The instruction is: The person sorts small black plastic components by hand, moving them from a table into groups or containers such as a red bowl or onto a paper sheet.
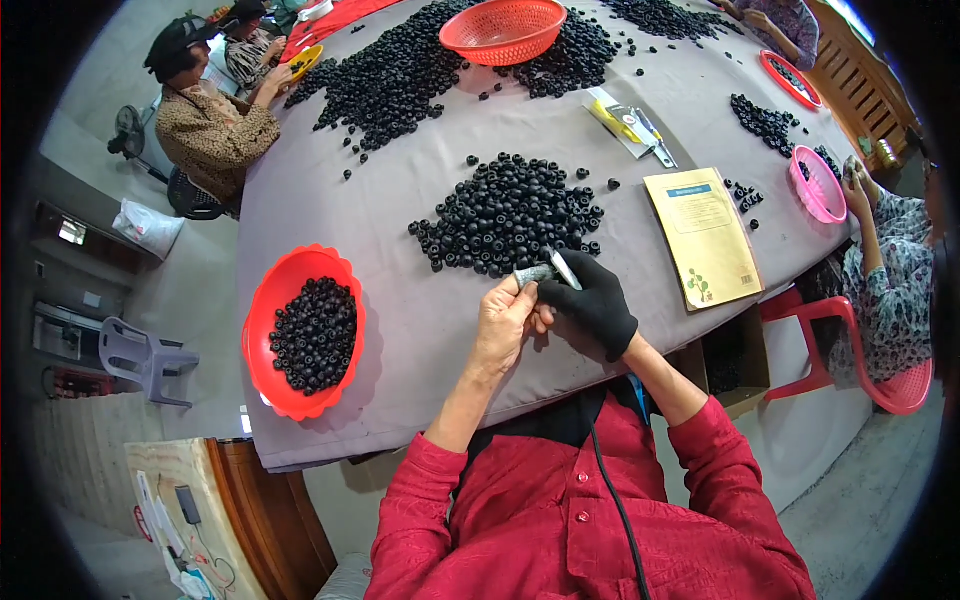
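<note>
My left hand (pixel 506 318) is bare, with a grey wrapping on one fingertip. Its fingers are pinched together, and whatever they grip is hidden. Against it, my right hand (pixel 592 306), in a black glove, closes around a slim silver-white tool (pixel 566 270) that looks like a blade. Just beyond both hands spreads a pile of small round black parts with hollow ends (pixel 512 212). To the left, a red scalloped basket (pixel 345 365) holds more of these parts on the grey cloth.
A yellow booklet (pixel 712 225) and a packaged yellow cutter (pixel 630 122) lie at right. Larger black heaps and a red colander (pixel 500 35) are farther back. A pink basket (pixel 818 185) stands near a person at right. Other people sit around the table (pixel 400 400).
</note>
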Demonstrator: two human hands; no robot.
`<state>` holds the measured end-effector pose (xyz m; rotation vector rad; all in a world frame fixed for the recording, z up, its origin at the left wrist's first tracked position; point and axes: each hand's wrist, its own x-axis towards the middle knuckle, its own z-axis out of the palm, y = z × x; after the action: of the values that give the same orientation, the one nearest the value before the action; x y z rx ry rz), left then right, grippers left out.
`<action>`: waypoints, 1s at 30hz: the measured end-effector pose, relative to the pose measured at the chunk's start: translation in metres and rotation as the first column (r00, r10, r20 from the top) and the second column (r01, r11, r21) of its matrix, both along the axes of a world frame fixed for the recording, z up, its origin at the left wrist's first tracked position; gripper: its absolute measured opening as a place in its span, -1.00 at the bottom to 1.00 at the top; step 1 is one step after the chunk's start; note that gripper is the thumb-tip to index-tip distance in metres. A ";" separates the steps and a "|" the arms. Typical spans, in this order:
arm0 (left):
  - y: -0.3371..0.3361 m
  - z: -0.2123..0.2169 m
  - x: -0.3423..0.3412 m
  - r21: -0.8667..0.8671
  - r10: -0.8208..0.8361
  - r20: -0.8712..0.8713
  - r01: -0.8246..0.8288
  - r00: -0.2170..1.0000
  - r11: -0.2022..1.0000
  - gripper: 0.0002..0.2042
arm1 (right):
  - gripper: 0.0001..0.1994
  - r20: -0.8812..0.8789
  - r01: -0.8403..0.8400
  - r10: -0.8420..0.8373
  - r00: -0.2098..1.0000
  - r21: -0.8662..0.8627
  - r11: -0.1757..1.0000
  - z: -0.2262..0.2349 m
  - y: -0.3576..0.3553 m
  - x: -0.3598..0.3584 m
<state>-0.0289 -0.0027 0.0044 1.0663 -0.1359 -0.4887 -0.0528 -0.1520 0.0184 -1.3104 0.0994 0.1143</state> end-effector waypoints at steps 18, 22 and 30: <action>0.008 0.000 0.028 -0.105 -0.207 -0.105 0.196 0.973 0.975 -0.88 | -0.56 -0.043 0.035 -0.039 0.998 -0.091 0.995 -0.001 -0.002 0.006; 0.013 0.001 0.031 -0.119 -0.321 -0.103 0.309 0.942 0.944 -0.91 | -0.56 0.001 0.059 -0.059 0.998 -0.194 0.979 0.009 -0.002 0.005; 0.009 0.003 0.031 -0.082 -0.266 -0.111 0.258 0.957 0.963 -0.92 | -0.59 0.123 0.080 -0.046 0.991 -0.286 0.955 0.008 -0.005 0.006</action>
<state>0.0025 0.0065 0.0077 0.9548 -0.1864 -0.7826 -0.0469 -0.1567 0.0263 -1.6034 0.0609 -0.0332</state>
